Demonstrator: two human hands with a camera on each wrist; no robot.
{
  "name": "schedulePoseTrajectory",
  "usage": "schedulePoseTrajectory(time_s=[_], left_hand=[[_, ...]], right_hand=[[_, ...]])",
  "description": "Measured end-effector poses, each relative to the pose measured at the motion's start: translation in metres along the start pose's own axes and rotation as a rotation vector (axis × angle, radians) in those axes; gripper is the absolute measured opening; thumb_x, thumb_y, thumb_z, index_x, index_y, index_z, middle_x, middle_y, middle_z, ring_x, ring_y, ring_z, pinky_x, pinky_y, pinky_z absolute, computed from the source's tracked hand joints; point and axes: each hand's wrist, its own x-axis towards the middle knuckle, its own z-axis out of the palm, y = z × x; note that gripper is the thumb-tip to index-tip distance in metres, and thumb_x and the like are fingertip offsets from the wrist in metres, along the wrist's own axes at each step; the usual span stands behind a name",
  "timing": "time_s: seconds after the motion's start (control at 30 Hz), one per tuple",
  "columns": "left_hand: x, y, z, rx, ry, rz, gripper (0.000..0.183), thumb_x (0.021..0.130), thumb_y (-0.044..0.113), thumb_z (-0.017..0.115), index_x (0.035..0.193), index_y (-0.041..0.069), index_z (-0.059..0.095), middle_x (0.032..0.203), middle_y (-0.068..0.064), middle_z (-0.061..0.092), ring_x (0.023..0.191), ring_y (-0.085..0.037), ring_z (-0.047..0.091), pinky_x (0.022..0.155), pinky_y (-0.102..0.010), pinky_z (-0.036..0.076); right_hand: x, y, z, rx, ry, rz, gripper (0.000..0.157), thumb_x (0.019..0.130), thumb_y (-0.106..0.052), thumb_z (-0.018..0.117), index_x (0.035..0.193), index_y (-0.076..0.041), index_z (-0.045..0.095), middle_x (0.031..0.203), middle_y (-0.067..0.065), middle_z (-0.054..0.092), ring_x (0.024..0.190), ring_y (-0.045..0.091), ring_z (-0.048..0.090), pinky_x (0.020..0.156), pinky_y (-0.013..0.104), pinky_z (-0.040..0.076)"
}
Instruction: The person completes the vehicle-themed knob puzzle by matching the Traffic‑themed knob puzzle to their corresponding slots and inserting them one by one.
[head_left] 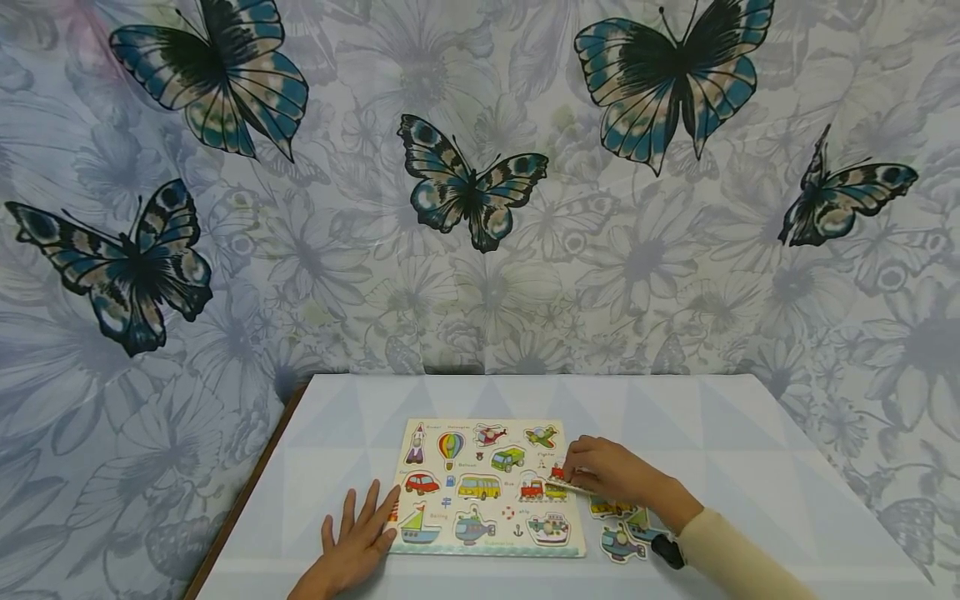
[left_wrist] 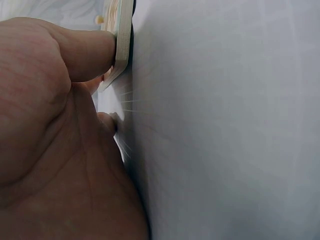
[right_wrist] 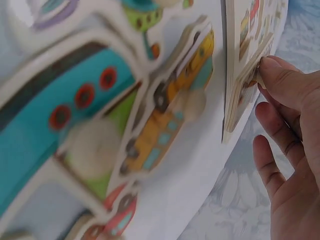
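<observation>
A wooden picture puzzle board (head_left: 487,551) with printed vehicles lies on the table. My left hand (head_left: 352,537) rests on the table with fingers spread, its thumb and fingertips touching the board's left edge. In the left wrist view the thumb (left_wrist: 90,55) lies against the board's side. My right hand (head_left: 603,471) pinches a flat puzzle piece (right_wrist: 245,92) between thumb and fingers at the board's right edge. The held piece leans tilted over the train picture (head_left: 532,492); its own picture is mostly hidden.
Loose knobbed pieces lie right of the board, below the right forearm: a yellow vehicle piece (right_wrist: 150,135), a blue helicopter-like piece (head_left: 621,542) and several others. A small black object (head_left: 666,550) is under the right wrist. A butterfly-patterned cloth (head_left: 480,308) hangs behind the table.
</observation>
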Motion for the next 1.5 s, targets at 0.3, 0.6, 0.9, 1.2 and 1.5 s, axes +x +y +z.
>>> schedulePoseTrajectory(time_s=[0.3,0.6,0.9,1.2,1.5], left_hand=[[-0.002,0.002,-0.001,0.007,0.004,0.001,0.064,0.101,0.048,0.049,0.157,0.021,0.033,0.167,-0.021,0.005,0.149,-0.051,-0.017,0.106,-0.074,-0.022],[0.000,0.001,0.000,0.017,0.000,-0.003,0.065,0.101,0.049,0.049,0.157,0.021,0.033,0.168,-0.021,0.005,0.149,-0.052,-0.017,0.106,-0.074,-0.021],[-0.002,0.003,-0.002,0.012,0.001,0.005,0.064,0.102,0.049,0.048,0.157,0.020,0.033,0.167,-0.021,0.005,0.149,-0.051,-0.017,0.106,-0.074,-0.021],[0.000,-0.001,0.000,0.004,-0.006,0.011,0.064,0.102,0.050,0.047,0.158,0.021,0.033,0.168,-0.021,0.004,0.149,-0.051,-0.018,0.105,-0.074,-0.022],[0.001,0.001,-0.001,0.009,0.002,0.000,0.063,0.102,0.046,0.050,0.157,0.021,0.034,0.168,-0.021,0.006,0.149,-0.052,-0.016,0.106,-0.075,-0.021]], right_hand=[[0.018,-0.012,0.009,-0.009,-0.014,-0.045,0.008,0.092,-0.016,0.073,0.096,-0.023,0.073,0.098,-0.011,0.064,0.090,0.004,0.057,0.077,0.022,0.052],[0.031,-0.020,0.017,0.001,-0.055,-0.053,0.007,0.093,-0.017,0.072,0.096,-0.024,0.073,0.099,-0.012,0.064,0.093,0.002,0.059,0.088,0.027,0.054],[0.039,-0.026,0.019,-0.029,-0.080,-0.044,0.008,0.093,-0.017,0.073,0.097,-0.024,0.072,0.098,-0.013,0.064,0.091,-0.001,0.060,0.101,0.038,0.052],[0.036,-0.025,0.027,-0.027,-0.064,-0.064,0.008,0.094,-0.018,0.072,0.094,-0.026,0.073,0.096,-0.013,0.065,0.091,0.000,0.060,0.090,0.030,0.054],[0.035,-0.022,0.030,-0.023,-0.042,-0.064,0.007,0.095,-0.020,0.070,0.100,-0.024,0.073,0.100,-0.013,0.065,0.094,0.002,0.061,0.091,0.031,0.055]])
